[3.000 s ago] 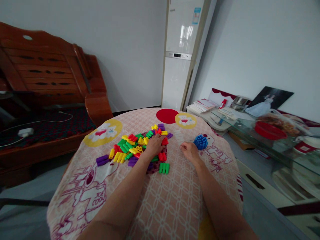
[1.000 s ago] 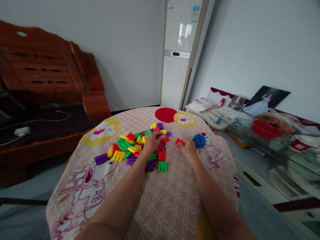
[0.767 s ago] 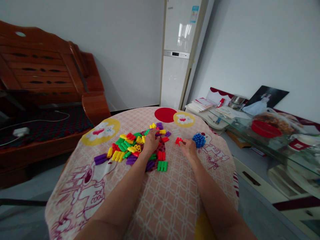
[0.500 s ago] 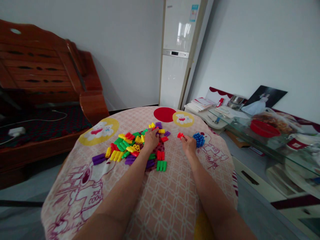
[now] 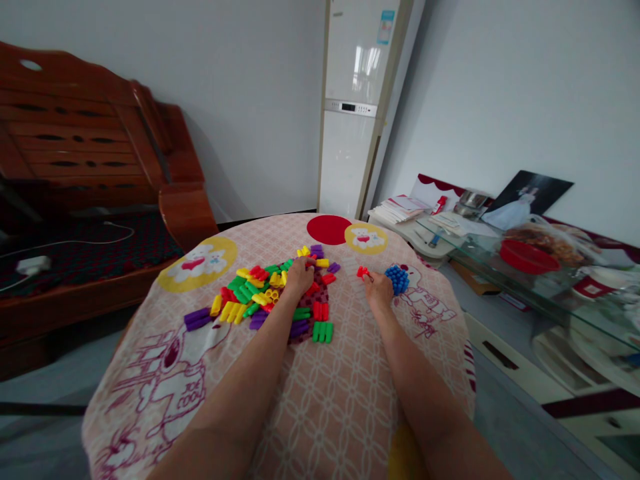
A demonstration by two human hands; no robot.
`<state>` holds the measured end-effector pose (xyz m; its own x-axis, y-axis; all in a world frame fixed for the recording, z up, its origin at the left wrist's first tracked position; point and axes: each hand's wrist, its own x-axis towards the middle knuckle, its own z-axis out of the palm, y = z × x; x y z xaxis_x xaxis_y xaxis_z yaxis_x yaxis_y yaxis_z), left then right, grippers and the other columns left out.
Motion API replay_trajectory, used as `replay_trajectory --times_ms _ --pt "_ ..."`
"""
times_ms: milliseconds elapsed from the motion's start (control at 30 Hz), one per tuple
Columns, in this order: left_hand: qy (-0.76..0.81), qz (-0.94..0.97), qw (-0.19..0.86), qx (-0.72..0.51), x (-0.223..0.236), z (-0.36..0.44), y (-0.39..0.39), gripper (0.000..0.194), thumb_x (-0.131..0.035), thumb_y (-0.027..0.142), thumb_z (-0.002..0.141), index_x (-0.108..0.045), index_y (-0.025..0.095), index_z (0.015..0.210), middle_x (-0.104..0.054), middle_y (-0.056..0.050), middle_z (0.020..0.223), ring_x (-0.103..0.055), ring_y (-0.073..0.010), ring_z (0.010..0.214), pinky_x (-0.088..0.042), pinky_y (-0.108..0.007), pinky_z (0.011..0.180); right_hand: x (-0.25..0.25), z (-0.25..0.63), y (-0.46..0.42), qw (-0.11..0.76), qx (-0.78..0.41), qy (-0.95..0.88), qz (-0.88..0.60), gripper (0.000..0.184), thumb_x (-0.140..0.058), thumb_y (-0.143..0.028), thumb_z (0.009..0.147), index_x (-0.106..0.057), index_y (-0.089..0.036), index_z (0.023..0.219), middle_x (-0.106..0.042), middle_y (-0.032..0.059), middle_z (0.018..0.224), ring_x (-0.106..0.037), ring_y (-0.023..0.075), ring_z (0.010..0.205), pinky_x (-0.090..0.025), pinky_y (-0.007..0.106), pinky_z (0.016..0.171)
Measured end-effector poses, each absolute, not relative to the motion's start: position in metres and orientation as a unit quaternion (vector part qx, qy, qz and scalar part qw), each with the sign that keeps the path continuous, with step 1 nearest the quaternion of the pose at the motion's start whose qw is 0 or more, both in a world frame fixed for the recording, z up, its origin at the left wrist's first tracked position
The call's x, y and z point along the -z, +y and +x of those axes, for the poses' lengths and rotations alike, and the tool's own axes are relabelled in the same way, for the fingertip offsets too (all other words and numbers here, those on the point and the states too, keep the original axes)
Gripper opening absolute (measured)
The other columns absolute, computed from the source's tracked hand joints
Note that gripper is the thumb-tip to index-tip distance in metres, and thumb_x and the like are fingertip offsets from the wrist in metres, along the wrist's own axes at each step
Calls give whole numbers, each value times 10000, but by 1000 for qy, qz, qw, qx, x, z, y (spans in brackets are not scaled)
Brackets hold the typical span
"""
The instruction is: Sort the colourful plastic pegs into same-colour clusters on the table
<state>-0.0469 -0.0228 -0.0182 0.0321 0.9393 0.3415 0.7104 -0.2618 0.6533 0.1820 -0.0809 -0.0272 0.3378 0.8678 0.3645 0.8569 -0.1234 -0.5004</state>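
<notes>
Over the far right part of a pile of plastic building blocks point(image 5: 245, 291), my left hand point(image 5: 300, 277) has its fingers curled down. A red block shows at its fingertips, mostly covered by them. To the right of the pile, my right hand point(image 5: 379, 291) pinches a red building block point(image 5: 363, 272) just above the tablecloth. Right beside that hand sits a bumpy blue cluster of joined pieces point(image 5: 397, 279). Nearer to me lie a green block point(image 5: 323, 332) and another red block point(image 5: 321, 311), both at the pile's edge.
A patterned tablecloth point(image 5: 345, 393) covers the round table. On the right, a glass shelf point(image 5: 480, 257) carries papers, a red bowl point(image 5: 530, 257) and a plastic bag. A wooden bench point(image 5: 75, 147) stands left, a tall white air conditioner point(image 5: 347, 160) behind.
My left hand has drawn slightly left, and its fingers are more curled. My right hand, with the red block, has hardly moved.
</notes>
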Motion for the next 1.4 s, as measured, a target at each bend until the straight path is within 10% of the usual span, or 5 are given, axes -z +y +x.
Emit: replay_trajectory --times_ms 667,1067,1400 --pt "481 767 199 -375 -9 -34 -54 335 -475 164 847 -728 167 1067 -675 -87 1223 -600 -224 1162 -436 -367 1053 19 168 -99 449 -36 -607 -654 334 -467 -385 857 -726 -177 893 -711 85 759 -630 201 700 -460 269 681" --pt "336 843 243 -342 -5 -1 -82 310 -503 170 852 -712 171 1081 -639 -121 1240 -574 -232 1166 -449 -400 1033 19 173 -101 501 -358 -512 -599 372 -636 -492 703 -685 -142 817 -635 10 561 -490 129 368 -339 232 351" --pt "499 779 143 -353 -6 -25 -64 300 -519 158 848 -680 130 1100 -690 -123 1143 -637 -221 1072 -500 -351 961 23 173 -89 432 -55 -564 -701 172 -604 -281 760 -720 -156 735 -732 81 731 -665 199 707 -467 261 668"
